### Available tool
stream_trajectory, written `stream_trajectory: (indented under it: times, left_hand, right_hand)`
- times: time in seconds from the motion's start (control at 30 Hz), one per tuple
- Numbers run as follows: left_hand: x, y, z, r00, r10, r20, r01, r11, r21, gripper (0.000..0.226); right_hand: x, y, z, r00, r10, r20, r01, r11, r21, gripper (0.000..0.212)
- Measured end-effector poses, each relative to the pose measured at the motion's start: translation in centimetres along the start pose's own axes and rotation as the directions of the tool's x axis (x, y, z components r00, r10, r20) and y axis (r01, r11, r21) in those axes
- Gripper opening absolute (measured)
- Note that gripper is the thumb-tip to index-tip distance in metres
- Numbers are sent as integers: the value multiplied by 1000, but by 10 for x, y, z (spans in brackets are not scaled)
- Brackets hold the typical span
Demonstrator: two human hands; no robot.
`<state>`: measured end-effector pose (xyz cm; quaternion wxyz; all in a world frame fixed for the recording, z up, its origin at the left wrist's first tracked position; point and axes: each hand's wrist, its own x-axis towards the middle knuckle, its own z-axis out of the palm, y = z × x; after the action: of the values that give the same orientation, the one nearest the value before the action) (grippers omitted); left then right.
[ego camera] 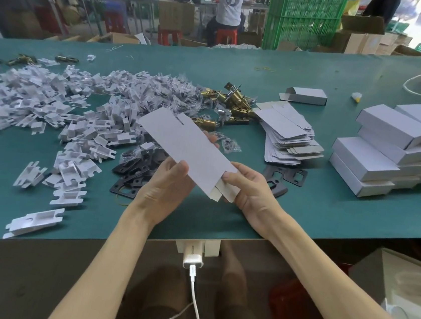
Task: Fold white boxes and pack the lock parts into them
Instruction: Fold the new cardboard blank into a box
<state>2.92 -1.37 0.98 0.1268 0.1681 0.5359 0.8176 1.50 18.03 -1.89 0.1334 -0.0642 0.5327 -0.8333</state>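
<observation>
Pinched box (185,143) with left grip (168,178) at its side, right grip (250,190) at end flaps (226,194), above counter (303,212), likely for opening.

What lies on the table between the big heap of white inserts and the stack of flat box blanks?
In the head view, brass latch bolts lie there, between the white inserts and the flat box blanks.
</observation>
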Motion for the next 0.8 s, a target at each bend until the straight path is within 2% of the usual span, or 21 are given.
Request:
stream_trajectory:
  times: [0.1,0.33,0.53,0.6,0.73,0.8]
  left_hand:
    - [0,1,3,1000,23,-9,-23,1000,1,101]
    - [4,-2,-1,992,44,-118,-55,994,-91,125]
    - [9,-9,-10,989,7,-151,-29,990,-141,120]
    - [9,-9,-10,986,0,-169,-24,990,-137,118]
    - [13,-11,-10,987,9,-163,-21,997,-74,91]
    - [15,-11,-9,974,-4,-226,-17,996,-92,89]
  right_hand:
    - [0,1,0,1000,-10,-19,9,1000,-28,44]
    - [0,5,4,998,-38,-40,34,994,-101,46]
    - [0,7,5,994,-104,-22,94,958,-270,48]
    - [0,7,5,991,-130,-17,118,938,-326,43]
    - [-1,7,5,991,-132,-11,119,928,-353,37]
    - [-2,7,6,991,-137,-10,125,929,-348,39]
